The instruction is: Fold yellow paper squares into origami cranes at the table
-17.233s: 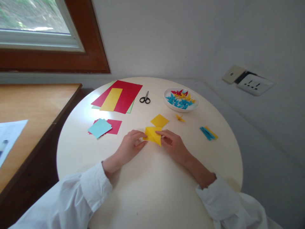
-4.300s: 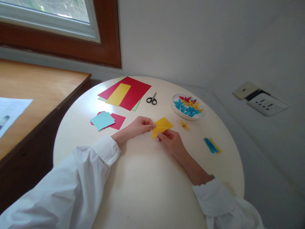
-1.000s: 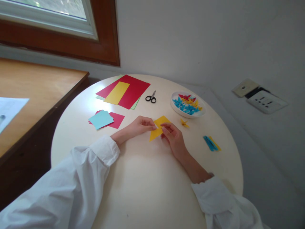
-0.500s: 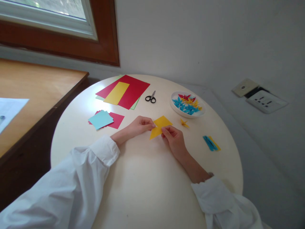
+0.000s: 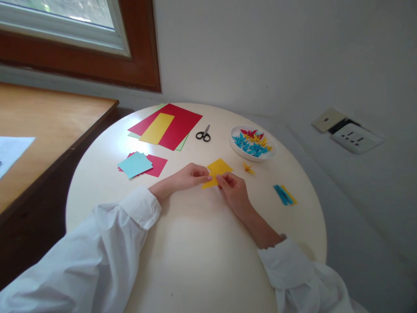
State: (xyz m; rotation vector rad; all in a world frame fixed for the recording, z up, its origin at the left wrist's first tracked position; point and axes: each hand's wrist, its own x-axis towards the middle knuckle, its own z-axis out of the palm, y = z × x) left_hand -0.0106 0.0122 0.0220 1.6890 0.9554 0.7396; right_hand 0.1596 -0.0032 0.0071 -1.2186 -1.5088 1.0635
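A yellow sheet of origami paper (image 5: pixel 220 166) is pinched between both hands, just above the middle of the round table. My left hand (image 5: pixel 192 176) grips its left edge with thumb and forefinger. On the lower right side, my right hand (image 5: pixel 233 189) pinches the same sheet, its thumb close to the left thumb. Fingers hide part of the lower half of the paper. A small folded yellow paper crane (image 5: pixel 248 168) lies right of the sheet. Beyond it, a white dish (image 5: pixel 237 153) holds several blue, yellow and red folded paper pieces.
Black-handled scissors (image 5: pixel 203 135) lie beyond the hands. Red sheets (image 5: pixel 182 124) with a yellow strip (image 5: pixel 157 128) sit at the back left. Light blue squares (image 5: pixel 135 165) rest on pink ones (image 5: pixel 159 166). Blue and yellow strips (image 5: pixel 284 195) lie at right on the white table (image 5: pixel 182 261).
The two thumbs have come closer together on the yellow paper. The whole scene has shifted slightly left as the camera moved.
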